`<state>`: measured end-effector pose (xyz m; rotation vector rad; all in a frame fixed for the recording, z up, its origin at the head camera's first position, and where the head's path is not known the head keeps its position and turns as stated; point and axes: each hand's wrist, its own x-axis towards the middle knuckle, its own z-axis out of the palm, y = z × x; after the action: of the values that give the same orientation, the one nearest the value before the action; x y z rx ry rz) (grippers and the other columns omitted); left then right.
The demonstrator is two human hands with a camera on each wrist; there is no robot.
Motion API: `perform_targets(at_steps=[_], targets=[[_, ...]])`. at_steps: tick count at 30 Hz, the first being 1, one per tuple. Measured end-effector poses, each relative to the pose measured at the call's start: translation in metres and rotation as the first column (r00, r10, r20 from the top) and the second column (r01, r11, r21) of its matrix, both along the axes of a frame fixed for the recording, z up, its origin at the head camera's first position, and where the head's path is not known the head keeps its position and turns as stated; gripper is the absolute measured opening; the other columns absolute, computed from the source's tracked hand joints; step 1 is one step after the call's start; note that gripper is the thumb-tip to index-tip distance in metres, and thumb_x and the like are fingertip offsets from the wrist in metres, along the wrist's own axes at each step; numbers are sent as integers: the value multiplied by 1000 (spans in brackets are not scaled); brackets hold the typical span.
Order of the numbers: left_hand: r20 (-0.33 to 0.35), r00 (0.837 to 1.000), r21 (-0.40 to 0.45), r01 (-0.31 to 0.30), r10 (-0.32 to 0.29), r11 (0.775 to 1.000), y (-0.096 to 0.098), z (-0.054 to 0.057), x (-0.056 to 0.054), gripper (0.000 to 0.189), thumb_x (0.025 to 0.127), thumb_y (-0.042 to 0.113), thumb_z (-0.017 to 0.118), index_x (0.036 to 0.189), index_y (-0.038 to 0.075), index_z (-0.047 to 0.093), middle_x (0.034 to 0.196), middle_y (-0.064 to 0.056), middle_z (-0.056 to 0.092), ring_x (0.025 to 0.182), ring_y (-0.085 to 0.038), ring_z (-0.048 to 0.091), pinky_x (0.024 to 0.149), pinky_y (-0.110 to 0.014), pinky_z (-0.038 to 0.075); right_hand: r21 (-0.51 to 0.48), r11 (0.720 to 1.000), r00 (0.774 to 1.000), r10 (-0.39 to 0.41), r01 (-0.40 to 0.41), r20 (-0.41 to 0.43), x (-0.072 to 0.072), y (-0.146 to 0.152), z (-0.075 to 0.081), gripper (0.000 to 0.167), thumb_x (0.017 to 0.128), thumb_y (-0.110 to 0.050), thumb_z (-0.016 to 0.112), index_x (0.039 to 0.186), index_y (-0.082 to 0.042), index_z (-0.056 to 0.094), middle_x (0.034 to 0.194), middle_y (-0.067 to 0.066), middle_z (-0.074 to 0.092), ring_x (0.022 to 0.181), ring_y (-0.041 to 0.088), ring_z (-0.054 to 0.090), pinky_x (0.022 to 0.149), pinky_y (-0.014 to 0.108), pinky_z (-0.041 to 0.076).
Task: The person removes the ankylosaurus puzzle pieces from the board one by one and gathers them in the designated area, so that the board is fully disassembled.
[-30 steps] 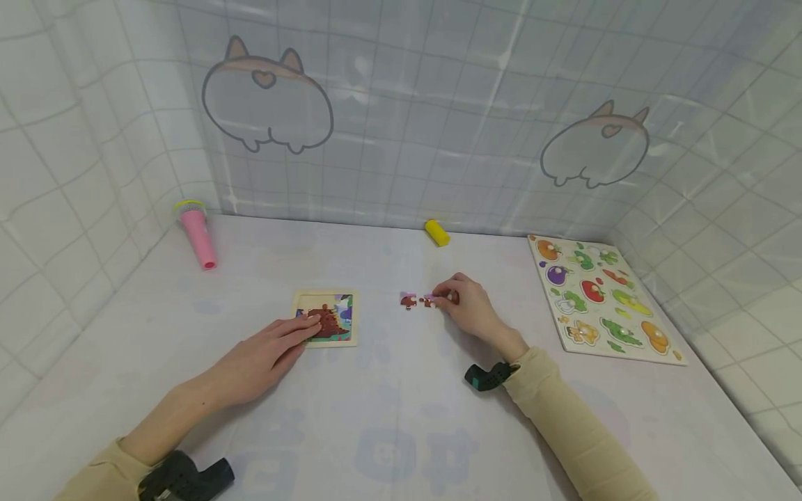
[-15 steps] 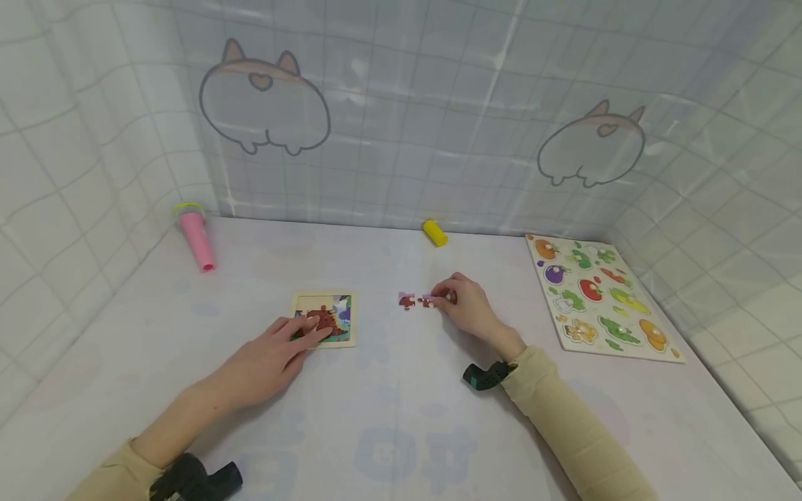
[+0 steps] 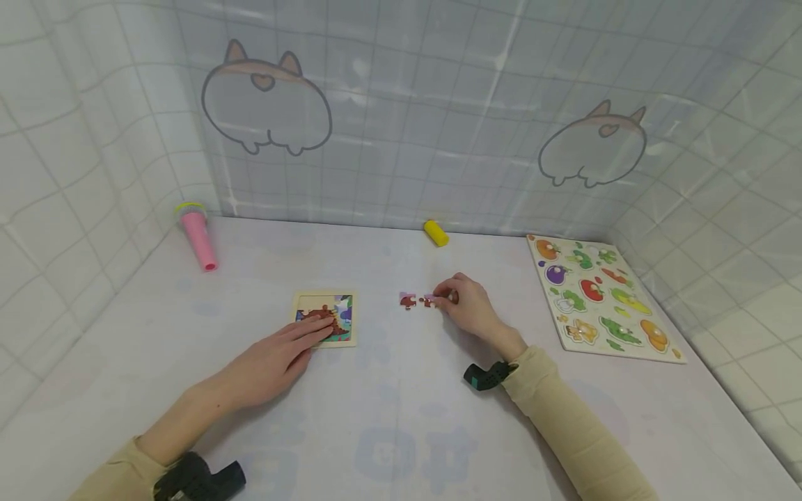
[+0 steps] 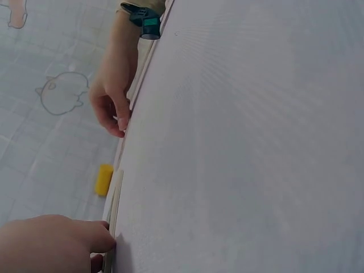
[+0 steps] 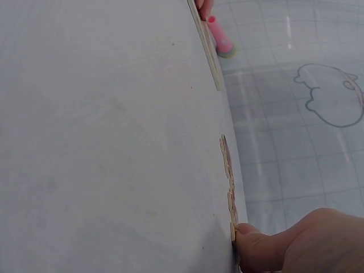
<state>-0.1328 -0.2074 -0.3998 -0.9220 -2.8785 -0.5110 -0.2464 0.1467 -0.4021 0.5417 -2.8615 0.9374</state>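
In the head view a small wooden jigsaw tray (image 3: 354, 319) holds a picture of a brown dinosaur, its upper left part bare wood. My left hand (image 3: 269, 362) rests on it, fingers extended over the picture and covering its lower left. To the right, two jigsaw pieces lie side by side on the table: a left piece (image 3: 407, 301) and a right piece (image 3: 429, 301). My right hand (image 3: 471, 306), fingers curled, pinches the right piece at its outer edge. Edge-on in the right wrist view, the pieces lie flat by my thumb (image 5: 259, 247).
A pink toy microphone (image 3: 199, 240) lies at the back left. Near the back wall is a yellow cylinder (image 3: 436, 233). A board with fruit and vegetable pieces (image 3: 604, 299) lies on the right. Printed curtains (image 3: 401, 118) border the table.
My left hand has slid a little to the right over the tray; its fingers spread midway and are now closer together. The right hand and the two pieces stay in place.
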Motion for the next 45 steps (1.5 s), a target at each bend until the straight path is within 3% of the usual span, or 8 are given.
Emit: perform_targets(at_steps=[9,19,25,29,36,45], targets=[[67,997,17,-49,47,999,-2,1,0,48,101,13,56,148,11,49,153,-7,47,143,-32,41,114,-53,38,-23,1000,1000,11,-11,-14,0,-5,1,13,92,-16,73,102,-7,75,88,5,59,74,19,48,64,29,38],[-36,999,-49,1,-3,999,-1,-1,0,46,101,13,57,147,10,51,152,-7,48,143,-32,42,115,-52,37,-104,994,999,17,-23,-50,4,-11,8,13,93,-11,69,105,-6,74,95,7,63,75,19,52,63,27,42],[-60,998,-23,21,-23,999,1,-4,0,45,101,10,56,145,8,52,153,-6,48,143,-30,41,115,-49,38,-153,984,995,87,-94,-56,11,-42,13,13,93,-9,69,104,-6,74,93,5,64,77,18,56,63,24,46],[-26,999,12,22,-22,1000,2,-5,0,46,101,11,55,147,8,51,154,-5,46,144,-28,40,114,-49,38,-141,978,988,143,-151,-65,12,-73,16,13,93,-8,69,104,-6,75,92,4,64,76,16,55,65,23,46],[-24,999,44,43,-42,998,0,-10,0,46,100,14,59,146,9,52,153,-3,48,144,-27,42,114,-50,38,-14,970,970,241,-241,-33,6,-124,17,15,93,-13,70,106,-9,75,96,4,66,80,15,57,69,22,46],[39,998,92,42,-46,995,0,-4,-5,46,101,12,57,147,10,51,156,-4,45,145,-28,40,114,-52,37,21,960,960,279,-280,18,0,-139,14,19,93,-14,71,110,-10,76,99,3,65,87,15,58,75,24,47]])
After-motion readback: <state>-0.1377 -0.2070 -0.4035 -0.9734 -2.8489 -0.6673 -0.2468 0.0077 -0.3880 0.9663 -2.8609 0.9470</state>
